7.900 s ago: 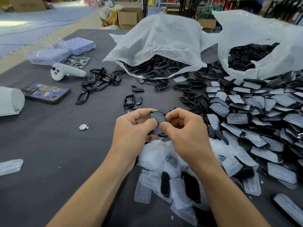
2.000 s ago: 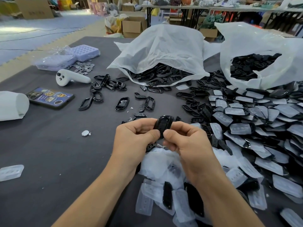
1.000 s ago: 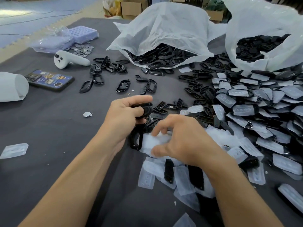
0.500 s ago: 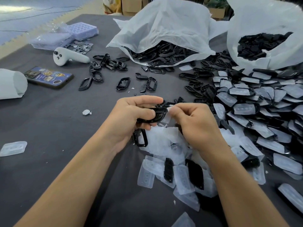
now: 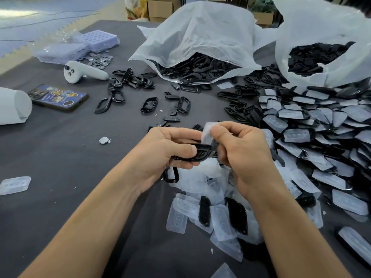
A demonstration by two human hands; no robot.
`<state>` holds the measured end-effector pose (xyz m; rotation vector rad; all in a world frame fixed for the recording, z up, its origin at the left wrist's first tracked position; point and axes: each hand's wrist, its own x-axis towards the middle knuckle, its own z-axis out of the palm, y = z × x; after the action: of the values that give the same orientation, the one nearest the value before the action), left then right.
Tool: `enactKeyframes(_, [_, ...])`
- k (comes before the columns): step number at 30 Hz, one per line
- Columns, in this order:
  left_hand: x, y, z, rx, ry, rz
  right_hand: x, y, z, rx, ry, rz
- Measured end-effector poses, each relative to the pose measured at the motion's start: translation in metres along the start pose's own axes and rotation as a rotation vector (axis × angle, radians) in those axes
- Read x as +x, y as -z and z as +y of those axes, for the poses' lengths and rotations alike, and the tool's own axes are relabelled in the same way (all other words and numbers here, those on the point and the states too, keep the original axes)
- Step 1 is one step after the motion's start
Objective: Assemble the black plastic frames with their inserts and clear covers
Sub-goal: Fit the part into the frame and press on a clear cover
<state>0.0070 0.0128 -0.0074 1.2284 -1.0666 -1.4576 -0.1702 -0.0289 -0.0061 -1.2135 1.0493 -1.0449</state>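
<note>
Black plastic forms the oval frame (image 5: 197, 155) that lies edge-on in the left hand (image 5: 166, 155), whose thumb and curled fingers pinch it from above and below. The right hand (image 5: 243, 157) meets it at the frame's right end, thumb and forefinger pinching a small translucent clear cover (image 5: 207, 133) that stands up just above the grip. Directly under both hands a heap of clear blister covers (image 5: 180, 213) lies on the dark grey table (image 5: 60, 157). Beyond the grip, a white plastic bag (image 5: 200, 37) spills more black frames.
</note>
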Motion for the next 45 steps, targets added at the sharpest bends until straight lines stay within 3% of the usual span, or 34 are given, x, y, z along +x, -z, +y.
enactKeyframes(3, [-0.001,-0.001,0.002,0.054,-0.007,-0.004,0.0,0.001,-0.001,0.064,-0.046,-0.013])
enactKeyframes(7, [0.0,-0.001,0.002,0.025,-0.018,0.131,-0.001,0.001,-0.005,0.268,-0.139,-0.071])
enactKeyframes(11, [0.003,0.001,0.002,-0.072,-0.015,0.263,0.0,0.002,-0.004,0.371,-0.215,-0.02])
enactKeyframes(19, [0.005,-0.001,-0.001,-0.078,-0.025,0.311,0.0,0.002,-0.001,0.202,-0.114,-0.115])
enactKeyframes(25, [0.006,-0.005,-0.003,-0.041,-0.027,0.331,-0.001,0.001,0.0,0.092,-0.028,0.01])
enactKeyframes(30, [0.007,-0.009,-0.005,-0.006,-0.047,0.338,-0.005,-0.003,0.009,-0.472,0.395,0.204])
enactKeyframes(33, [0.007,-0.013,-0.007,0.025,-0.087,0.378,-0.009,-0.01,0.013,-0.704,0.517,0.219])
enactKeyframes(38, [0.007,-0.013,-0.009,0.049,-0.139,0.479,-0.011,-0.013,0.012,-0.629,0.437,0.085])
enactKeyframes(45, [0.004,-0.016,-0.008,0.066,-0.17,0.339,-0.004,-0.005,0.01,-0.52,0.239,0.093])
